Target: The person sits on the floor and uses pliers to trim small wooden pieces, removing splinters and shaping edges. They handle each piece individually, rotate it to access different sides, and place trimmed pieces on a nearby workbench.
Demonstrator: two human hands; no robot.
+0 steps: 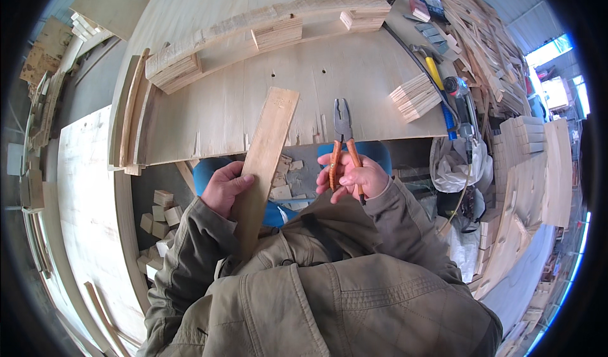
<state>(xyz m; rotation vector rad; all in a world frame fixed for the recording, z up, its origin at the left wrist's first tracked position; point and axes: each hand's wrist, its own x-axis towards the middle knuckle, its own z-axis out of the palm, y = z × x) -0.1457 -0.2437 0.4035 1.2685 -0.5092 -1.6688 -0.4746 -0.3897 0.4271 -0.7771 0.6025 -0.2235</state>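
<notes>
My left hand (pixel 225 187) is closed round the side of a flat wooden board (pixel 269 135), thumb on its upper face. The board slants from my lap up over the near edge of the plywood tabletop (pixel 221 116). In my right hand (pixel 353 177) is a pair of pliers (pixel 342 126) with orange handles. Their jaws point away from me over the tabletop edge, slightly parted, with nothing between them. The pliers and the board are apart from each other.
A long wooden assembly with blocks (pixel 278 33) lies across the tabletop. At its right are stacked blocks (pixel 415 97), a yellow-handled hammer (pixel 433 69) and a power tool (pixel 465 107). Loose offcuts (pixel 161 214) lie on the floor at left. A pale panel (pixel 95 211) stands at far left.
</notes>
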